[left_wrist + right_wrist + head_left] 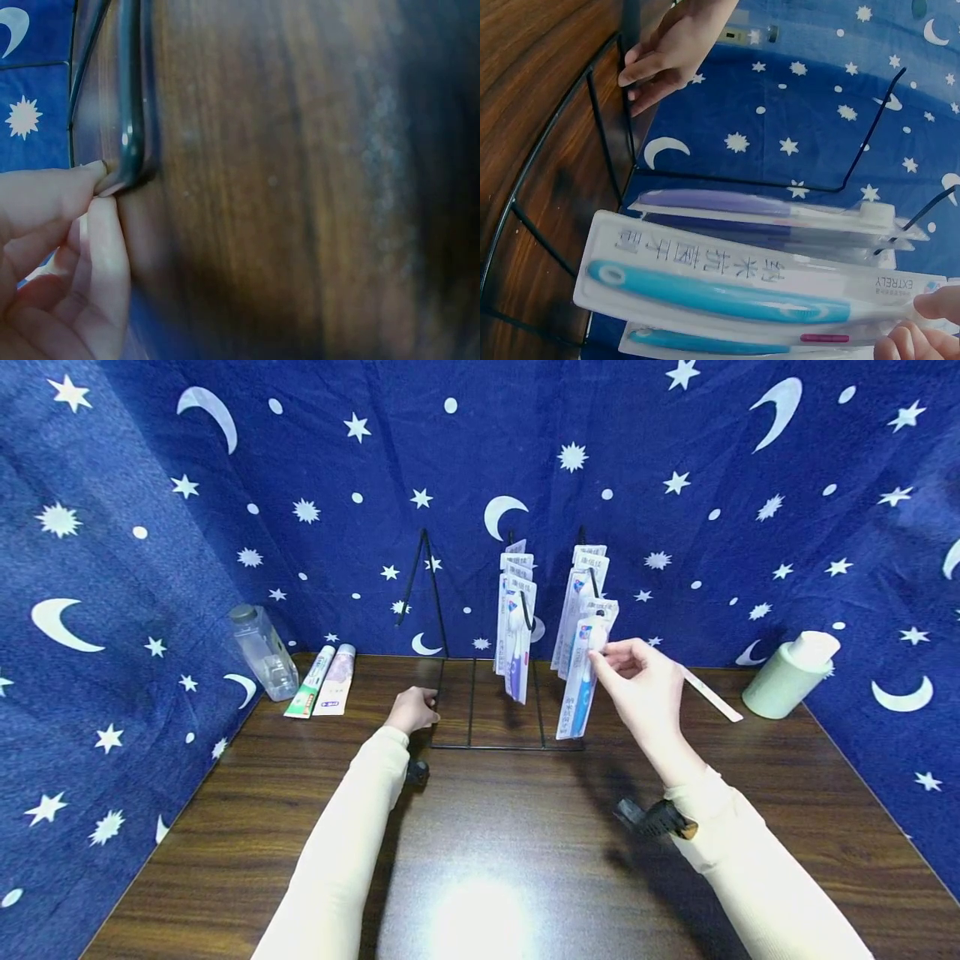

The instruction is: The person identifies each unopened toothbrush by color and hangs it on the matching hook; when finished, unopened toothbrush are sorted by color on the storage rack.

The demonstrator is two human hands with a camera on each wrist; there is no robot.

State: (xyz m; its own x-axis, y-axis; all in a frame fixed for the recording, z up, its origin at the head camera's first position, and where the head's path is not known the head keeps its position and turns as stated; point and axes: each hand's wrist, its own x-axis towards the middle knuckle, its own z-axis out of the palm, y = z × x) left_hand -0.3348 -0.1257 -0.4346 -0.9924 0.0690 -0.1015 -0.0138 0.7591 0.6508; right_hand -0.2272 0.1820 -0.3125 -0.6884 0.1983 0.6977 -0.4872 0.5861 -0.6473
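Note:
A black wire display rack (pixel 487 747) stands on the table with hooks at the top. My left hand (pixel 412 708) holds its left base bar; in the left wrist view the thumb and finger pinch the dark bar (pixel 131 90) near a bend. My right hand (pixel 645 685) pinches a packaged blue toothbrush (pixel 582 689) near its upper end, in front of the right hook. Whether its card is on that hook I cannot tell. Behind it hang more packaged toothbrushes (pixel 568 597). Packaged purple toothbrushes (pixel 516 652) hang on the middle hook. The left hook (pixel 408 578) carries nothing.
Two toothpaste tubes (pixel 335 681) and a clear bottle (pixel 266 652) are at the back left. At the back right are a pale green bottle (pixel 783 681) with a white cap and a flat pale strip (pixel 712 695). A starry blue cloth (pixel 465 443) encloses the back and sides.

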